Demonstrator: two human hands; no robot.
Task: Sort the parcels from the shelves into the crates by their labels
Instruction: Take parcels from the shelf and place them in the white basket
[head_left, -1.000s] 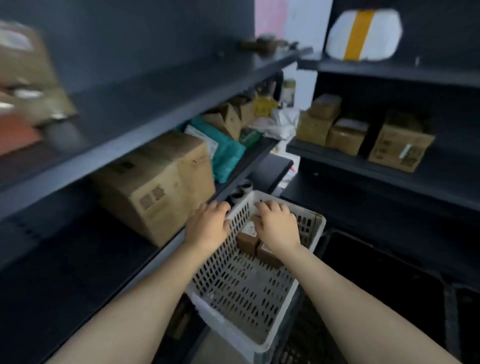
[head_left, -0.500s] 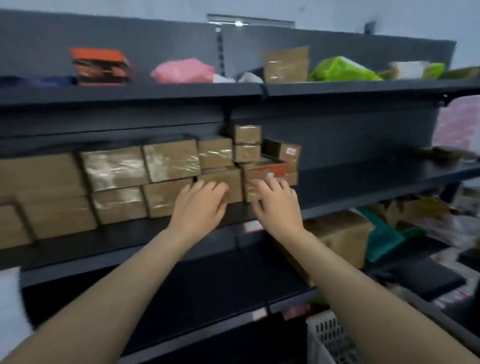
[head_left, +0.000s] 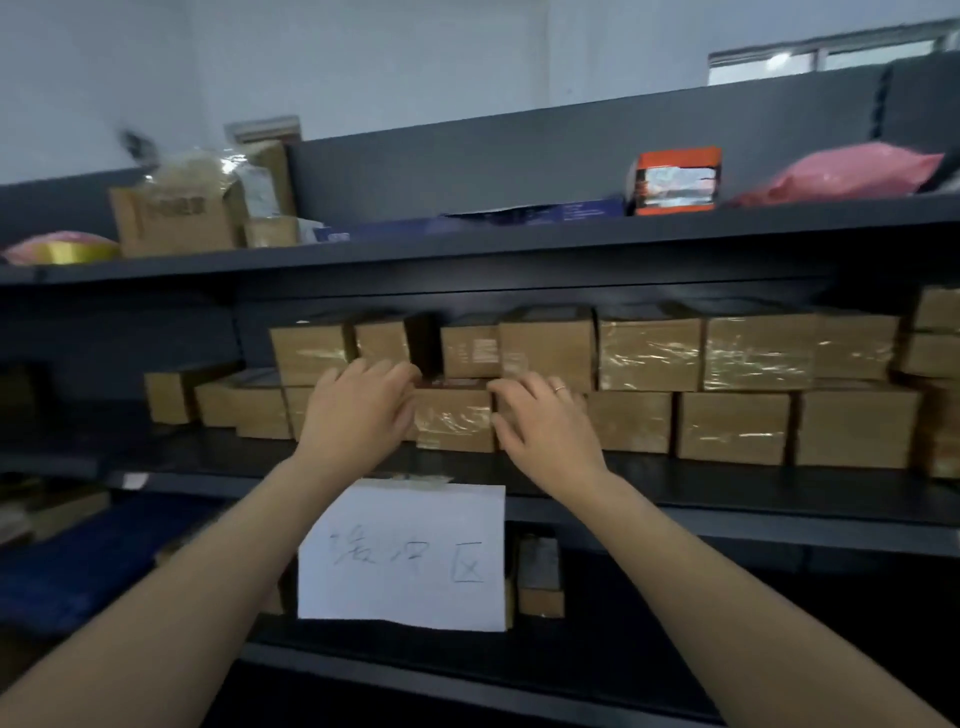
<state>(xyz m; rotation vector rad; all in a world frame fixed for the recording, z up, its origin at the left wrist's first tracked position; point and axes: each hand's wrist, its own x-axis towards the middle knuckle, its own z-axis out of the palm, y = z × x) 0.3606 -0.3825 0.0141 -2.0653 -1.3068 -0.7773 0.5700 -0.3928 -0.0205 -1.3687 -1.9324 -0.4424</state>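
Two rows of taped brown cardboard parcels (head_left: 649, 353) fill the middle shelf (head_left: 727, 483). My left hand (head_left: 358, 410) and my right hand (head_left: 545, 421) reach in at the lower row, one on each side of a small taped parcel (head_left: 454, 418). The fingers of both hands lie fairly straight over the tops of the neighbouring parcels, and my right thumb touches the small parcel's right edge. Neither hand holds anything. No crate is in view.
A white paper sign (head_left: 405, 556) with handwriting hangs from the shelf edge, with small boxes (head_left: 540, 577) behind it on the lower shelf. The top shelf carries a brown carton (head_left: 171, 218), an orange box (head_left: 675, 179) and a pink bag (head_left: 852, 171).
My hands left the white crate with nothing in them, and my view swung up and left along the shelves. Both hands now reach a parcel further left in the middle shelf's lower row.
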